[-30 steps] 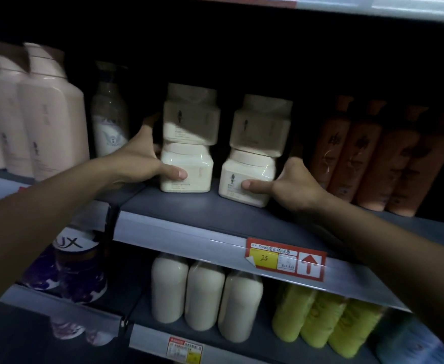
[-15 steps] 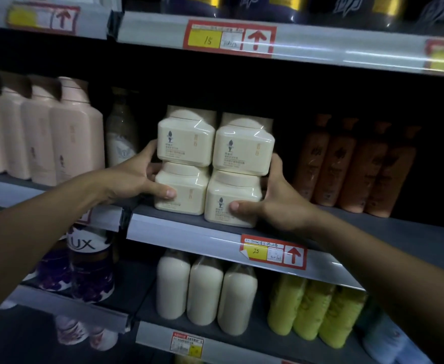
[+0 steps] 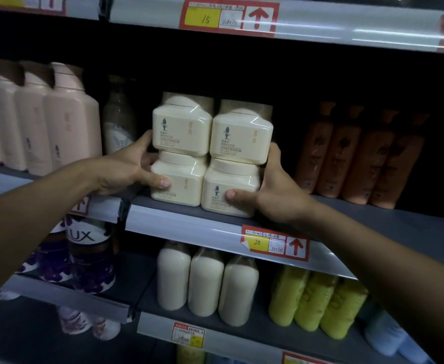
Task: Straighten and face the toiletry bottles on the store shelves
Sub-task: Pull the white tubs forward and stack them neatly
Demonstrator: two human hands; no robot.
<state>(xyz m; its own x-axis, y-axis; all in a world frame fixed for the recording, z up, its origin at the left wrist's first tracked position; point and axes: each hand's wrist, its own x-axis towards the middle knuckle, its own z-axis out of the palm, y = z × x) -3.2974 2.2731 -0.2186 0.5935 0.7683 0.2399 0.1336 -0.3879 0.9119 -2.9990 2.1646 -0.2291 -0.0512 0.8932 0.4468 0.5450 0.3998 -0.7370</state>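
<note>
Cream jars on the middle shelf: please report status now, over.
Left hand grips lower left cream jar; right hand grips lower right cream jar. Two stacks side by side, labels front. Orange bottles close at right, nothing blocking.

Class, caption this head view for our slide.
Both hands grip two stacks of cream jars together on the grey shelf.

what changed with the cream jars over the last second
The two stacks of cream jars, apart a second ago, now stand pressed together and nearer the shelf edge. The left hand and right hand kept their grip on the bottom jars. Neighbouring pink bottles and orange bottles stayed put.
</note>
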